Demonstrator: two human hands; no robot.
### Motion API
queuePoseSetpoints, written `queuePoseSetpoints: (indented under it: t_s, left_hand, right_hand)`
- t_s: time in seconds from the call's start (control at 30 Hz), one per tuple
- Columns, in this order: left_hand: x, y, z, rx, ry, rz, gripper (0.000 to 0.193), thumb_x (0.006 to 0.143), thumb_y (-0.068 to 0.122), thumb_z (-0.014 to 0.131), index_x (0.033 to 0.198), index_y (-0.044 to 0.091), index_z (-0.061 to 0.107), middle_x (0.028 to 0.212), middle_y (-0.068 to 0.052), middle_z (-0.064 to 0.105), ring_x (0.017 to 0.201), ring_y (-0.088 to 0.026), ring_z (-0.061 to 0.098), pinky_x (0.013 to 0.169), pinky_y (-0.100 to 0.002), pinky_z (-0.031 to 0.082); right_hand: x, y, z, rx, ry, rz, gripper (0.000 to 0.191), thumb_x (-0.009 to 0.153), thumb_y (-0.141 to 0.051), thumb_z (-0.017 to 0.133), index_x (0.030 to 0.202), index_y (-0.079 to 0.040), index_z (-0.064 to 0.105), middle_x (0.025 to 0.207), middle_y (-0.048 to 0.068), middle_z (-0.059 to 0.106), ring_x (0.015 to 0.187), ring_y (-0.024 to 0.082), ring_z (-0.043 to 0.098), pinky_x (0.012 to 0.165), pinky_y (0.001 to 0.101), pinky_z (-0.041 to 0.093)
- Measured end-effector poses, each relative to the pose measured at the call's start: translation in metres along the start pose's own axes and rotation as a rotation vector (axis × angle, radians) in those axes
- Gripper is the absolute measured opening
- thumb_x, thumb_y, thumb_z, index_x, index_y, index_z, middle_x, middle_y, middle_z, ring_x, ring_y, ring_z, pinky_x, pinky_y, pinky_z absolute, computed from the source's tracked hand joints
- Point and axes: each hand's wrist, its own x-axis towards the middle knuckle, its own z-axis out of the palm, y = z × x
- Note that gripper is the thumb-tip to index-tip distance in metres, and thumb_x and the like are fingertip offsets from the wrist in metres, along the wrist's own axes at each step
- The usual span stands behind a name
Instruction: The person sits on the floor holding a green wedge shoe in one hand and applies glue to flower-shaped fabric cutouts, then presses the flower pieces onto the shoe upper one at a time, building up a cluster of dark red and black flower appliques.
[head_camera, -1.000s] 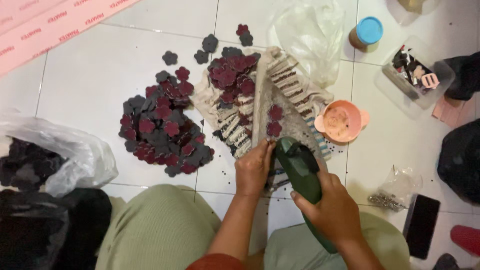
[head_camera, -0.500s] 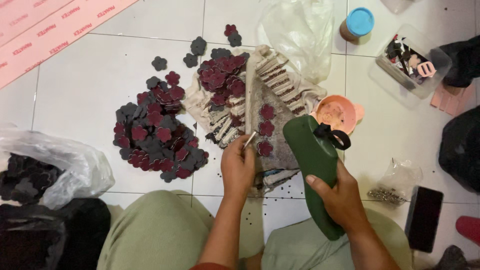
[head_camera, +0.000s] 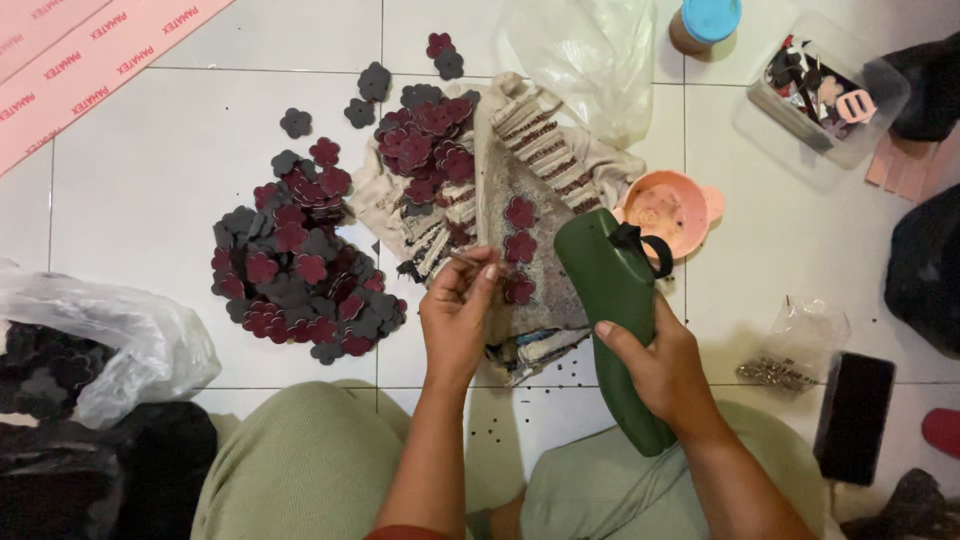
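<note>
Head view: we see the left hand (head_camera: 455, 320) pinching a thin metal pin (head_camera: 463, 259) over the patterned cloth (head_camera: 520, 215). Right hand (head_camera: 655, 365) wraps closed around a green tool (head_camera: 610, 300) at the cloth's right edge. Flower cutouts (head_camera: 295, 275) pile left of the cloth; peach bowl (head_camera: 670, 212) just right.

We see a heap of dark and maroon flower-shaped cutouts (head_camera: 295, 270) on the white tiled floor (head_camera: 150, 180) at left. Far right sit a blue-lidded jar (head_camera: 705, 22), a clear box of small parts (head_camera: 818, 90) and a pink bowl (head_camera: 668, 212); a black phone (head_camera: 853, 417) lies near right.
</note>
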Motion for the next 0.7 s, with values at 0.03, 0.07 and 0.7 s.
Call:
queuePoseSetpoints:
  t_s: [0.03, 0.07, 0.7]
  left_hand:
    - [-0.001, -0.001, 0.000, -0.012, -0.008, -0.031, 0.026, 0.099, 0.004, 0.066, 0.124, -0.003, 0.066, 0.114, -0.009, 0.074, 0.104, -0.011, 0.069, 0.092, -0.027, 0.056]
    - [-0.001, -0.002, 0.000, -0.024, -0.019, -0.064, 0.026, 0.099, 0.005, 0.066, 0.124, -0.003, 0.066, 0.112, -0.010, 0.075, 0.102, -0.011, 0.070, 0.091, -0.027, 0.057]
    - [-0.011, -0.002, 0.000, 0.227, -0.009, -0.007, 0.019, 0.097, 0.002, 0.069, 0.114, -0.003, 0.072, 0.108, -0.005, 0.077, 0.098, -0.005, 0.069, 0.090, -0.022, 0.056]
  right_hand:
    - [-0.001, 0.000, 0.000, 0.019, -0.006, -0.015, 0.051, 0.088, -0.017, 0.071, 0.135, -0.003, 0.057, 0.102, 0.009, 0.073, 0.079, 0.011, 0.068, 0.065, 0.0298, 0.057]
    - [-0.001, 0.000, 0.000, 0.037, -0.009, -0.029, 0.051, 0.088, -0.017, 0.071, 0.135, -0.003, 0.057, 0.102, 0.009, 0.073, 0.080, 0.011, 0.068, 0.065, 0.0302, 0.057]
    - [-0.004, -0.005, 0.001, -0.053, -0.014, -0.053, 0.057, 0.087, -0.021, 0.071, 0.138, -0.003, 0.054, 0.102, 0.010, 0.075, 0.080, 0.013, 0.071, 0.067, 0.0315, 0.058]
